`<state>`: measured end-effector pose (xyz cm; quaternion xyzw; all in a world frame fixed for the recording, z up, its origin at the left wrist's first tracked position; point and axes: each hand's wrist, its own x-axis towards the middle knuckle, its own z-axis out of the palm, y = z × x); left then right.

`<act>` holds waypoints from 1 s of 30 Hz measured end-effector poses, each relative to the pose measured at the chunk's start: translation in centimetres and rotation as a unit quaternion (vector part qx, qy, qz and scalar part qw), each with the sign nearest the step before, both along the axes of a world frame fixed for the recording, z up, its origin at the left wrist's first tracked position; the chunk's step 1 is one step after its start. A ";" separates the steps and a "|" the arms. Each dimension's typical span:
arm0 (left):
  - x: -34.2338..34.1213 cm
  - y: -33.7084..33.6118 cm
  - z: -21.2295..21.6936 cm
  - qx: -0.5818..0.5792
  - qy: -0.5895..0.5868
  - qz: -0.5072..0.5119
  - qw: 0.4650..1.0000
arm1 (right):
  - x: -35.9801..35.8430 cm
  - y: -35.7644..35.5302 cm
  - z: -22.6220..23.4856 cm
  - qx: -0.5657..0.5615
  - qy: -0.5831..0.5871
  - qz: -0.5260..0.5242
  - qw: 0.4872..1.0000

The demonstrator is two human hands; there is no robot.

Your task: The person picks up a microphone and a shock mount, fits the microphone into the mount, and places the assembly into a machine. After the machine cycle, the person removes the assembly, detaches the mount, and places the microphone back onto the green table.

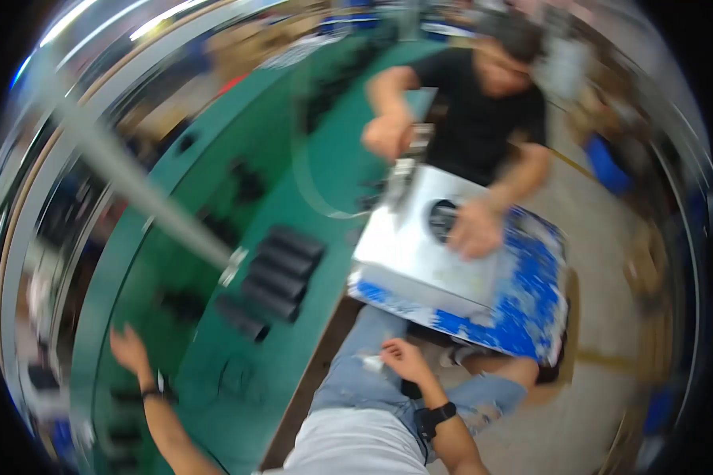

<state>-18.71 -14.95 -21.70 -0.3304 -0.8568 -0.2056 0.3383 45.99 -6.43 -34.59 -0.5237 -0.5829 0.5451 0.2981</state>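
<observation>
My left hand reaches out over the far left part of the green bench, its blurred fingers apart and nothing seen in them. Dark parts lie on the bench just right of it. Over my lap my right hand is closed, fingers curled together. A small whitish patch shows at its fingertips; whether it is a held thing or a tear in the jeans I cannot tell. Several black cylindrical parts lie in a row on the green bench between my hands.
Across from me a co-worker has both hands at a silver metal box with a round black opening. The box rests on a worn blue-and-white board in front of my knees. A grey pole slants over the bench.
</observation>
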 end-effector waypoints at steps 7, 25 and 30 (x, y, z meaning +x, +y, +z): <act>-2.2 -1.5 -2.2 -0.032 -0.035 0.196 0.980 | 2.3 1.5 -0.8 -0.069 0.047 -0.038 0.996; -9.1 -11.3 -7.5 -0.207 -0.183 0.133 0.952 | 1.9 1.3 -4.0 -0.095 0.094 -0.162 0.978; -1.3 -3.0 -1.9 -0.222 -0.132 0.122 0.958 | 2.4 1.0 -4.6 -0.053 0.051 -0.154 0.985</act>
